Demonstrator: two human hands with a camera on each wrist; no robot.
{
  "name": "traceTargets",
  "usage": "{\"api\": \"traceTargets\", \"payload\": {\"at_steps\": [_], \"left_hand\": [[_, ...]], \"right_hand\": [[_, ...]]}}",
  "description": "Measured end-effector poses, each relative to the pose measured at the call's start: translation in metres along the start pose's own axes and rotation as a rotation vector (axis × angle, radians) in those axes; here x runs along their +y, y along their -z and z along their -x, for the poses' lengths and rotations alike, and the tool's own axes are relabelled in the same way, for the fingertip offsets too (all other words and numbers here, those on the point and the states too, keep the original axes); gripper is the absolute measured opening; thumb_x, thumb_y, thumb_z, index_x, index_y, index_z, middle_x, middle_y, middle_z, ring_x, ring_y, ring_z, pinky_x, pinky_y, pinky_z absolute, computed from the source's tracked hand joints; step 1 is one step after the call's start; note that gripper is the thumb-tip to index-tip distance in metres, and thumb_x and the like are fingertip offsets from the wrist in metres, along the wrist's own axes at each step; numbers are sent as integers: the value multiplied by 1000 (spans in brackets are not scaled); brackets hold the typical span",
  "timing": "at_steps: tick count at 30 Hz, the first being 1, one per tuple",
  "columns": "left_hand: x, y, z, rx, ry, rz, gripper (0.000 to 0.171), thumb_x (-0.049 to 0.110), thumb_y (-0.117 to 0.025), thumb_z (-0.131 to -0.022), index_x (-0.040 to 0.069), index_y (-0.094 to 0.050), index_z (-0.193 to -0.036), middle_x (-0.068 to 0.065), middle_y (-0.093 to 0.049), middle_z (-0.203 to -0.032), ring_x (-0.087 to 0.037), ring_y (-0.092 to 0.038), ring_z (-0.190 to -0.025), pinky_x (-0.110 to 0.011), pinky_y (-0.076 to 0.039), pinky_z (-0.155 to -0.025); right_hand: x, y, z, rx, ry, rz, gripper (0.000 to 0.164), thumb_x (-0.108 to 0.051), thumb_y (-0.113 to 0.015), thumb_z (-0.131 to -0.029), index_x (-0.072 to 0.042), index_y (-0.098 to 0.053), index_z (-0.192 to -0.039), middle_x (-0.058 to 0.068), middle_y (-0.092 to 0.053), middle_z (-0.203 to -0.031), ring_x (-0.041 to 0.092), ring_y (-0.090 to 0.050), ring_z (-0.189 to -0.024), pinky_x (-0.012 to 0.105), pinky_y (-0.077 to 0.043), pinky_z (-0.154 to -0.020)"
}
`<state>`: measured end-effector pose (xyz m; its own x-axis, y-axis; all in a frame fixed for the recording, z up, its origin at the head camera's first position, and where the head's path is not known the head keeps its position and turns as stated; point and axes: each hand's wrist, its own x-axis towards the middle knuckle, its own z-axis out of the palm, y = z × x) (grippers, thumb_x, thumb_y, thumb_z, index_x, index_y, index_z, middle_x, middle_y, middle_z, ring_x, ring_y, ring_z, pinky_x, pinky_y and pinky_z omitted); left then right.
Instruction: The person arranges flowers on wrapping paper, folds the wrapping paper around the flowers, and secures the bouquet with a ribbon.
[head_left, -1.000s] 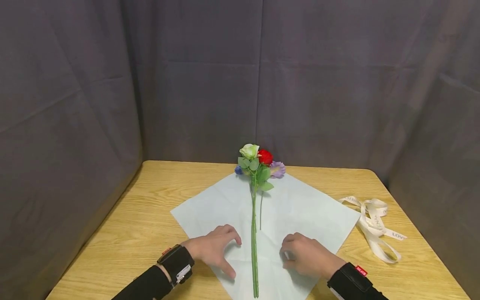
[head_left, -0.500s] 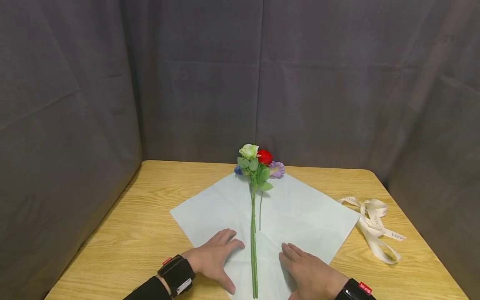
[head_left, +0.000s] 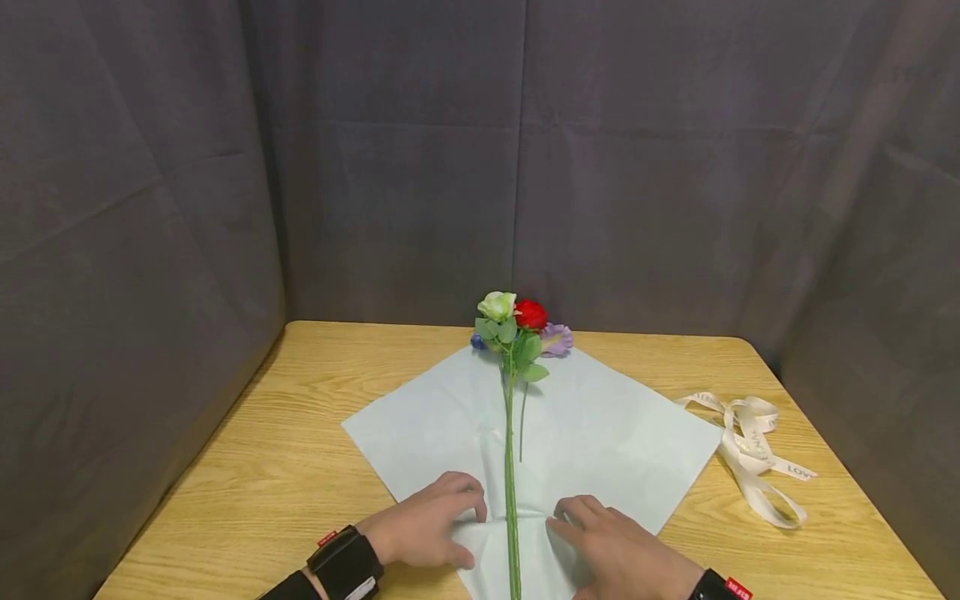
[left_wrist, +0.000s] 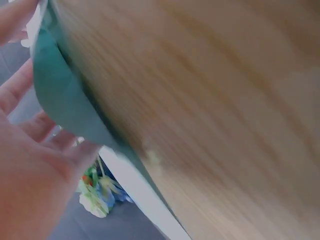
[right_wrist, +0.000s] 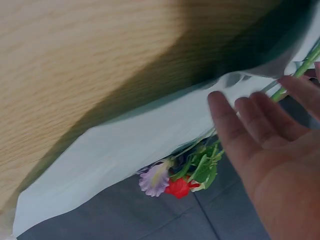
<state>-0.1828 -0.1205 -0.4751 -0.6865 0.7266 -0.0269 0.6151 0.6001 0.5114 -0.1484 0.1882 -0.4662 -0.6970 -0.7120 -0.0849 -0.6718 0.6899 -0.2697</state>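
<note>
Artificial flowers lie heads away on a pale blue-white wrapping sheet (head_left: 607, 425): a pale green rose (head_left: 497, 305), a red flower (head_left: 531, 314), a purple flower (head_left: 557, 340) and a blue one (head_left: 478, 342). Long green stems (head_left: 509, 467) run toward the front. My left hand (head_left: 427, 525) touches the sheet left of the stems, fingers loosely bent and thumb apart. On the other side, my right hand (head_left: 626, 546) rests on the sheet with slightly bent fingers. Both wrist views show the sheet's near edges lifted off the wood, its green underside (left_wrist: 65, 90) visible at the left.
A loose white printed ribbon (head_left: 750, 450) lies at the right of the wooden table (head_left: 300, 433), close to the sheet's right corner. Dark grey curtains (head_left: 405, 183) enclose the back and both sides.
Both hands' fingers have bent somewhat, and the right fingertips have shifted toward the stems. Creases have appeared in the sheet between the hands. The ribbon stays put.
</note>
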Motion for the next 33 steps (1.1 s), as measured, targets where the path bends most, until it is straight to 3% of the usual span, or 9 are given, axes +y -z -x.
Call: {"api": "traceTargets", "payload": {"at_steps": [6,9,13,18,22,26,28,30,33], "left_hand": [[12,-1,0,-11,-75,-74,34,22,-85,-80,24,-66,-109,14,-53,-123,-9,-49,-117,-26,-44,-99],[15,0,2,-52,-104,-103,38,37,-87,-79,22,-69,-109,11,-53,-124,-9,-49,-117,-25,-45,-98],[18,-2,3,-89,-139,-147,62,61,-82,-76,19,-62,-117,8,-48,-128,-10,-46,-118,-26,-43,-99],[21,-10,5,-73,-152,-217,65,71,-73,-77,21,-57,-116,7,-43,-124,-11,-43,-119,-27,-40,-101],[24,-11,6,-70,-139,-235,54,65,-75,-79,25,-59,-112,6,-44,-126,-14,-44,-122,-28,-40,-102],[26,-7,5,-108,-112,-195,51,61,-77,-80,26,-58,-112,7,-43,-127,-13,-42,-122,-28,-40,-102],[27,-5,5,-122,-107,-194,54,65,-76,-79,26,-57,-112,8,-43,-127,-13,-42,-123,-29,-39,-104],[28,-5,6,-126,-108,-206,59,69,-74,-77,26,-57,-114,8,-43,-127,-14,-42,-124,-30,-38,-106],[30,-6,7,-127,-122,-240,59,71,-71,-78,27,-58,-114,8,-45,-127,-15,-42,-125,-33,-39,-107]], "right_hand": [[-6,-1,1,-32,48,-10,63,-59,-80,-80,-15,-70,-124,-1,-55,-130,14,-52,-116,35,-53,-85],[-7,-3,3,-65,63,13,68,-66,-72,-84,-12,-69,-125,1,-55,-131,16,-54,-117,34,-54,-83],[-7,-5,4,-62,102,104,76,-73,-63,-86,-8,-67,-127,5,-56,-130,19,-56,-117,31,-55,-77],[-8,-5,3,-60,95,133,69,-69,-68,-85,-10,-71,-122,3,-58,-127,17,-57,-113,30,-55,-71],[-11,-2,1,-88,73,90,39,-49,-78,-87,-17,-75,-110,-1,-60,-123,16,-58,-112,29,-55,-72],[-10,3,-1,-95,70,-21,12,-31,-78,-90,-22,-79,-99,-6,-66,-116,16,-60,-111,31,-55,-77],[-9,5,-2,-74,91,-78,11,-31,-75,-93,-21,-80,-93,-9,-70,-109,17,-62,-111,32,-55,-81],[-7,7,-4,-44,118,-158,16,-30,-72,-95,-20,-76,-83,-14,-67,-93,10,-62,-97,28,-53,-76],[-5,9,-4,-8,167,-231,28,-31,-67,-99,-21,-62,-73,-21,-46,-75,-2,-49,-74,20,-45,-65]]}}
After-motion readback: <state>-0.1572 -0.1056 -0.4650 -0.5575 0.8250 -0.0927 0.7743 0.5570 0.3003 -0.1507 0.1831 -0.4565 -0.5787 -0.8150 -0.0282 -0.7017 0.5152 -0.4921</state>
